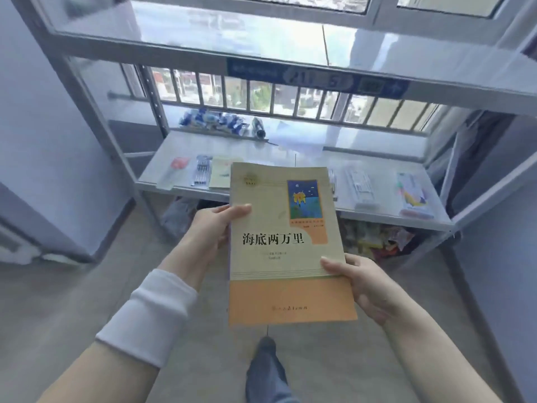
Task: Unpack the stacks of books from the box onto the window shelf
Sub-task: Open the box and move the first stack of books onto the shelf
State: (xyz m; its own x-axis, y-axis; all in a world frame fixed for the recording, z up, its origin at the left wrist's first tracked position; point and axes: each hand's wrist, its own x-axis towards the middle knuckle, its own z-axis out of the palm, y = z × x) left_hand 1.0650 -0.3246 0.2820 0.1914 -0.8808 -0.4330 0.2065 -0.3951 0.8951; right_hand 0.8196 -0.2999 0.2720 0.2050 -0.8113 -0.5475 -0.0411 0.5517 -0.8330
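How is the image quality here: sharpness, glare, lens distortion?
Head view: the book held by the left hand and right hand is sharp, its title readable; the upper shelf is motion-blurred with window glare; the shelf label is unreadable; wide-angle distortion bends the frame uprights.

You can read the title 海底两万里 in large dark characters on the cover of the book (286,242), low on its left half, just under the small coloured picture panel. The smaller lines beneath the title and the row of characters on the orange band along the cover's bottom edge are too blurred to make out. On the blue label (316,80) fixed to the front edge of the upper shelf (203,45), you can just read the numerals 21 and 5; its other marks are unreadable.
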